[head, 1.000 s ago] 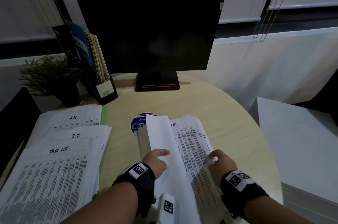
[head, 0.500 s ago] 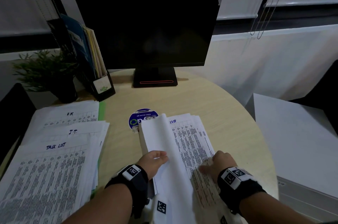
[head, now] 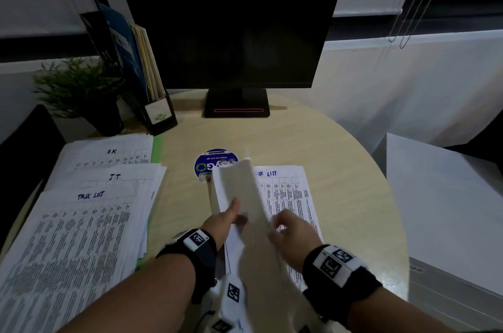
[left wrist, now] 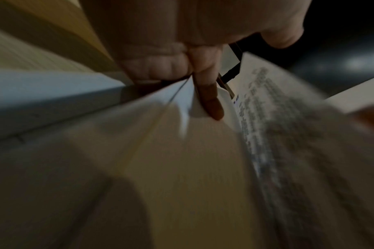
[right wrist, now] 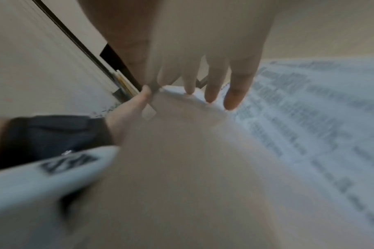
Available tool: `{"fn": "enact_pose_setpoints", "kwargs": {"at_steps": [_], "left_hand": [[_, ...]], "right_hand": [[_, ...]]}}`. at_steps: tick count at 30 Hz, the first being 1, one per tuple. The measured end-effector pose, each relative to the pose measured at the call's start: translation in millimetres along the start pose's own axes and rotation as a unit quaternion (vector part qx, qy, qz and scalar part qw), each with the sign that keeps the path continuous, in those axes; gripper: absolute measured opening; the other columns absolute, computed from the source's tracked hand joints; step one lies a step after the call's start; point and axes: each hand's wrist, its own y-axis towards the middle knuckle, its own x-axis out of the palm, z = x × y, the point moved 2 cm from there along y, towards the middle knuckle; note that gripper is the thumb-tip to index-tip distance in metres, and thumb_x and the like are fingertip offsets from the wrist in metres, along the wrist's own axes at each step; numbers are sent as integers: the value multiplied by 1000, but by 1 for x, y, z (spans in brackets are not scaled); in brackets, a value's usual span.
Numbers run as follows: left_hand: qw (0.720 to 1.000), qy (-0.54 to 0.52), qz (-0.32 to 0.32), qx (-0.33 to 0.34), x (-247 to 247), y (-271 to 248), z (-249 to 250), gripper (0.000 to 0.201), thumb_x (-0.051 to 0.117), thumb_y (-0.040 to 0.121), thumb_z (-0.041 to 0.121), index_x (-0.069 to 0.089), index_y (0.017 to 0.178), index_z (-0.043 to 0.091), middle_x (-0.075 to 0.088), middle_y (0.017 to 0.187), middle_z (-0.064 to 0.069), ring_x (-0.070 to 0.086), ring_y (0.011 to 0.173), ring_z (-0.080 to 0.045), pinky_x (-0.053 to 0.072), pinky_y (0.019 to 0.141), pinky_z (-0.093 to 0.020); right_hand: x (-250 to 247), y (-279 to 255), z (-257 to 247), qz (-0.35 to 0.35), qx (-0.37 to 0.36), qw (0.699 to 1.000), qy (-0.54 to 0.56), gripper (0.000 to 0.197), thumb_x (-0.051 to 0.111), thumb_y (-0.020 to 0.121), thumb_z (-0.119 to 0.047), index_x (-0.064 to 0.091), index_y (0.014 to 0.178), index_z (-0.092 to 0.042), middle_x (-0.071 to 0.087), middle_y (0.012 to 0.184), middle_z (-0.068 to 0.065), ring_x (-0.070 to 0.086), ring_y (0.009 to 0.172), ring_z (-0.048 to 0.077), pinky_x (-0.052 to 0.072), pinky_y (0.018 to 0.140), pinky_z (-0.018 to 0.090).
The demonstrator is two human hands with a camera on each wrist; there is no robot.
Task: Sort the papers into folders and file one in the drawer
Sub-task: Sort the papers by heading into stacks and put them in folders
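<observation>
Midway, left hand (head: 223, 219) under lifted sheet (head: 239, 191)

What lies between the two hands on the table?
In the head view, a lifted sheet stands between the left hand and right hand.

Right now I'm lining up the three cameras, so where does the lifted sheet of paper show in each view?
Head: the lifted sheet stands centre, between left hand and right hand.
Left wrist: the lifted sheet fills the lower middle, blurred, below the fingers.
Right wrist: the lifted sheet fills the lower centre.
Shared landmark: the printed task list lying to its right.
</observation>
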Motion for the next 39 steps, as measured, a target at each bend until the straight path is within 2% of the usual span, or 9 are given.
{"fn": "enact_pose_setpoints", "kwargs": {"at_steps": [2, 6, 10, 17, 26, 28, 31, 35, 39], "left_hand": [[996, -83, 10, -23, 0, 3, -1, 113, 35, 37, 102, 73, 100, 16, 69, 109, -11, 62, 103, -29, 42, 100, -37], [998, -12, 43, 44, 0, 4, -2, 35, 67, 83, 41, 64, 76, 7, 63, 73, -5, 58, 72, -19, 48, 74, -30], [994, 70, 59, 65, -15, 7, -11, 44, 63, 89, 26, 35, 58, 13, 37, 57, -2, 38, 56, -18, 29, 53, -25], [981, 180, 11, 67, -24, 19, -26, 46, 55, 93, 36, 30, 61, 14, 33, 60, -2, 36, 63, -22, 29, 63, -26], [974, 212, -10, 84, -23, 17, -22, 45, 50, 95, 39, 30, 63, 15, 32, 62, -1, 36, 61, -20, 30, 64, -27], [976, 206, -22, 69, -24, 14, -18, 41, 49, 95, 38, 39, 66, 11, 38, 65, -6, 43, 71, -25, 38, 70, -31], [991, 124, -26, 48, -27, 11, -12, 39, 53, 93, 29, 53, 107, -7, 55, 87, -18, 55, 88, -30, 43, 76, -31], [994, -4, 46, 102, -38, 1, 4, 51, 63, 87, 14, 37, 130, 16, 51, 121, -3, 53, 94, -23, 43, 75, -26], [983, -42, 38, 177, -30, -14, 22, 72, 66, 86, 30, 23, 143, 26, 44, 131, 6, 50, 116, -19, 37, 88, -22]], "right_hand": [[18, -9, -12, -58, -48, 995, 70, 17, 57, 86, -30, 47, 73, -36, 66, 105, -2, 60, 94, 19, 46, 81, 26], [28, -15, -17, -83, -64, 994, 10, 14, 54, 86, -34, 59, 98, -37, 63, 103, -5, 60, 91, 15, 48, 85, 26], [-1, -5, 24, 57, 140, 985, -84, 34, 58, 85, -30, 54, 119, -27, 50, 128, 3, 56, 109, 23, 46, 96, 31], [17, -17, 39, 6, 264, 947, -183, 90, 72, 61, -66, 37, 129, -17, 40, 126, 7, 47, 118, 28, 43, 98, 35], [21, -18, 27, -4, 283, 948, -145, 99, 89, 53, -43, 31, 128, -14, 36, 126, 9, 52, 115, 29, 48, 95, 35], [19, -18, 27, -9, 293, 948, -122, 94, 89, 57, -35, 30, 127, -12, 39, 127, 10, 53, 115, 28, 47, 92, 32], [10, -14, 25, 7, 288, 954, -79, 72, 81, 69, -20, 34, 121, -8, 56, 117, 11, 58, 105, 27, 49, 82, 27], [0, -8, 5, 75, 177, 975, -109, 14, 60, 82, -18, 46, 87, -17, 55, 83, 1, 52, 76, 22, 38, 58, 22], [18, -14, -24, 42, 62, 996, 39, 13, 62, 87, -29, 52, 81, -25, 61, 84, -3, 55, 74, 14, 40, 59, 22]]}}
